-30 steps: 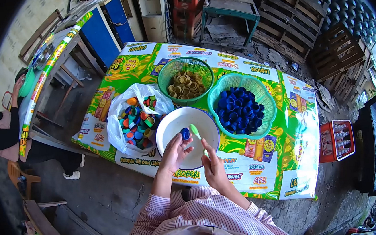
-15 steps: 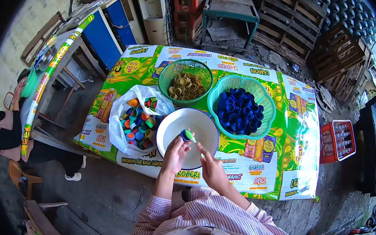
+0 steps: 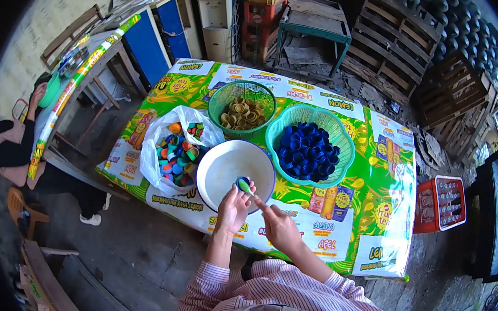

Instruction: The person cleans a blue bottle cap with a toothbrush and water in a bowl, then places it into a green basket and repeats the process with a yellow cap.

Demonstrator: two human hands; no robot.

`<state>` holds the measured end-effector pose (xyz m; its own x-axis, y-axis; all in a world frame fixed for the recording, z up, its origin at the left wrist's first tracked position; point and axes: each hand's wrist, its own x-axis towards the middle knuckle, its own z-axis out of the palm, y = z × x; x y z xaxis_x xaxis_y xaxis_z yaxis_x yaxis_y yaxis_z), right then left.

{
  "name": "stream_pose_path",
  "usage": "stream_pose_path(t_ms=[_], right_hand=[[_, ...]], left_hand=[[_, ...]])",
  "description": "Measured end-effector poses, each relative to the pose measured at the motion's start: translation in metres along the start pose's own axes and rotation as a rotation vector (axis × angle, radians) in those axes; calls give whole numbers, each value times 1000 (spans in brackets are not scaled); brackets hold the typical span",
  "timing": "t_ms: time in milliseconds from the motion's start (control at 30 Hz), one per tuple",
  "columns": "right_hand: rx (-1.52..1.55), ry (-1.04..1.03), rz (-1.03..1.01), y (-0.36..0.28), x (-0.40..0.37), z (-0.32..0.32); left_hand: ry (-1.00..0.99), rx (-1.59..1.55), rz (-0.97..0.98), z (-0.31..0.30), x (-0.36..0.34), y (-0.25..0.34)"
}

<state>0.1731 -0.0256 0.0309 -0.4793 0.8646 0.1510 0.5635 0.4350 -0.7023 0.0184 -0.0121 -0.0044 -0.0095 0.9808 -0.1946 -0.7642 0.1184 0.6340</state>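
My left hand [image 3: 233,209] is closed around a blue bottle cap [image 3: 242,182], holding it up over the near part of the white bowl [image 3: 210,169]. A small light-green piece [image 3: 246,187] shows at the cap's face. My right hand [image 3: 280,227] is closed, its index finger extended towards the cap. It grips a slim tool whose kind I cannot make out, mostly hidden by the fingers. Beyond the bowl stands a green basket [image 3: 222,121] of beige caps. To its right is a turquoise basket [image 3: 348,147] of dark blue caps.
Left of the bowl, a clear plastic bag [image 3: 155,174] holds mixed coloured caps. A printed cover lies over the table [image 3: 377,203]. A red crate [image 3: 440,204] of bottles stands on the floor at right. Another person [image 3: 14,146] is at the far-left table.
The view has shifted, so the bowl and baskets sit further left. Both hands stay together at the blue cap, the right fingers slightly closer to it.
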Motion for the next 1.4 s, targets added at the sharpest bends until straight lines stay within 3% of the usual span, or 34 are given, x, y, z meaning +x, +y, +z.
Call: stream_pose_path(t_ms=[133,200,367,467,567,733,800,867,1000,1067,1267,1333,1400], right_hand=[[-190,-42,-33,8,-2,-15],[-99,39,-52,8,-2,-15],[149,-36,-80,4,8,8],[195,-23,83,-9,15,1],[147,8,-88,-9,14,13],[48,17,48,-18,21,0],[78,-44,-12,-14,20,3],[102,22,-51,-11,22,5],[157,27,95,-17,24,-5],[114,-19,-44,-14,16,4],[32,-60,50,-15,15,-8],[-185,-124,-111,-8,14,-4],[-250,-103,-118,0,20,-8]], left_hand=[[95,-41,52,4,-12,-14],[167,-31,46,2,-15,-11],[197,47,53,-19,-13,4],[214,19,12,-17,-14,11],[201,31,13,-14,-11,15],[146,17,-16,-15,-4,18],[131,14,1,-13,-2,21],[195,146,-4,-14,0,22],[157,111,-49,-13,0,24],[150,164,-33,-19,3,21],[219,335,-101,-19,5,33],[162,406,-143,-22,7,40],[209,519,-153,-20,6,42]])
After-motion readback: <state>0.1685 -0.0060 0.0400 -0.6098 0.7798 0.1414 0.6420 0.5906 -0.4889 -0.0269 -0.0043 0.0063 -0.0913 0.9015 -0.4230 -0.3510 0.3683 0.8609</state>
